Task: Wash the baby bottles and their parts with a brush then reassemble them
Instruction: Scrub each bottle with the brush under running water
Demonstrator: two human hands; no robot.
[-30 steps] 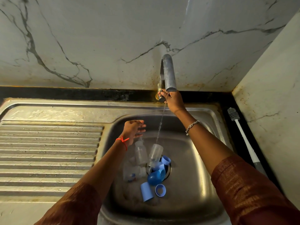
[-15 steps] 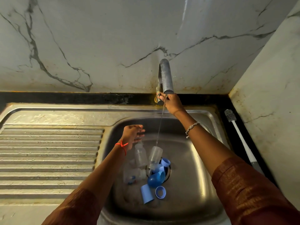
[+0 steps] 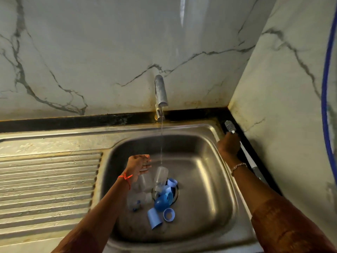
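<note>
The brush (image 3: 246, 158) lay along the black ledge (image 3: 127, 121) right of the sink (image 3: 200, 161), bristles pointing toward the back wall. The right hand (image 3: 228, 145) sat over its neck, fingers curled down around the white handle, just below the bristles. The clear bottles (image 3: 160, 175) lay in a heap on the sink floor beside the drain, mixed with blue caps and rings (image 3: 161, 201). The left hand (image 3: 138, 167) hung just above them, fingers loose and holding nothing. A thin stream of water (image 3: 161, 143) fell from the tap (image 3: 160, 92) onto one bottle. A ribbed drainboard (image 3: 45, 179) lay to the left, and a blue hose (image 3: 326, 106) hung far right.
</note>
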